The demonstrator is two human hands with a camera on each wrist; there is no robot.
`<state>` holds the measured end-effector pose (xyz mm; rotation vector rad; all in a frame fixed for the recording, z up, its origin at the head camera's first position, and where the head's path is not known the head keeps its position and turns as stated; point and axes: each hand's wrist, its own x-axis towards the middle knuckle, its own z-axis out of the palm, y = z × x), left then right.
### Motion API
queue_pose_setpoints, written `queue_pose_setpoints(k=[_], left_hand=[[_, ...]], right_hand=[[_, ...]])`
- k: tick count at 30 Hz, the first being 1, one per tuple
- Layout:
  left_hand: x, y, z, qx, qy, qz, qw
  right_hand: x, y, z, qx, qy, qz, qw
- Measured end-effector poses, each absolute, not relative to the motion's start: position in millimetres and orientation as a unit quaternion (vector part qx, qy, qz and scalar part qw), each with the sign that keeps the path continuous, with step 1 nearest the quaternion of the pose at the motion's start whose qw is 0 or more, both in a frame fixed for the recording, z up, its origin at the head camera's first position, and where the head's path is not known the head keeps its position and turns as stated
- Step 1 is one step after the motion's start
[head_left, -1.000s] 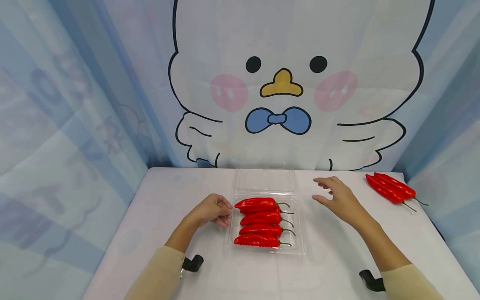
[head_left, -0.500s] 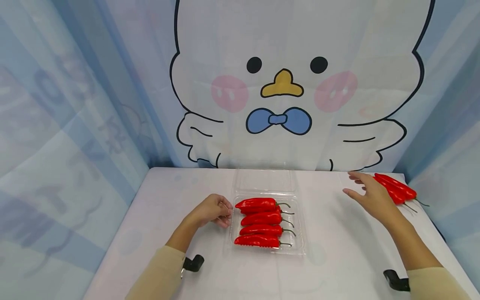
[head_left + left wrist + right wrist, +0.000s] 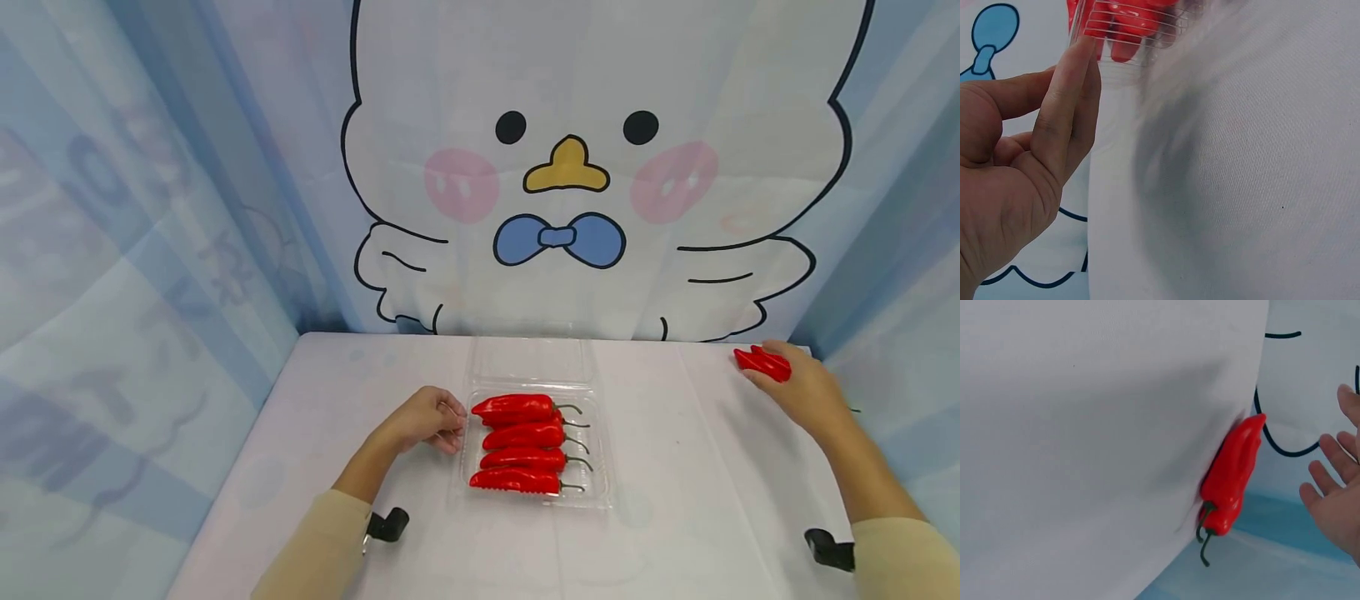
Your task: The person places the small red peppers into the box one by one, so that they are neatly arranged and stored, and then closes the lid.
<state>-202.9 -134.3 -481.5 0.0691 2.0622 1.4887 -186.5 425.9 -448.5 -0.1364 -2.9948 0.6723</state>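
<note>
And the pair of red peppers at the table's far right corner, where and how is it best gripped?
Probably across the middle of the pair of red peppers, from above, with the right hand: the plump bodies lie side by side, while the stems are thin and curved.

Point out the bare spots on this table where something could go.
Free patches of table: between the plastic box and the right hand; in front of the box; and left of the left hand, toward the curtain. Crowded: the far right corner, where the right hand is close to two peppers; and inside the box, mostly filled by other peppers.
</note>
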Motion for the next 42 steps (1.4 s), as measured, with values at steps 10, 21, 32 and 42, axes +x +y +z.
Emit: queue_pose_setpoints(k=[10,21,32,42], left_hand=[[-202.2,-134.5,-477.7,0.023,0.773,0.559,0.298],[-203.6,-135.0,-477.2,0.028,0.775,0.556,0.299],[-202.7,-134.2,-478.7,0.032,0.777,0.554,0.297],[-203.0,-133.6,-478.8,0.025,0.780,0.551,0.296]], right_hand=[[-185.8,455.9,-461.4,-0.111,-0.965,0.236,0.003],[-184.4,470.4,-475.6,-0.139,-0.965,0.222,-0.019],[-186.1,476.2,-489.3,-0.128,-0.972,0.197,-0.016],[-183.8,474.6,-498.6,-0.125,-0.977,0.171,-0.005]])
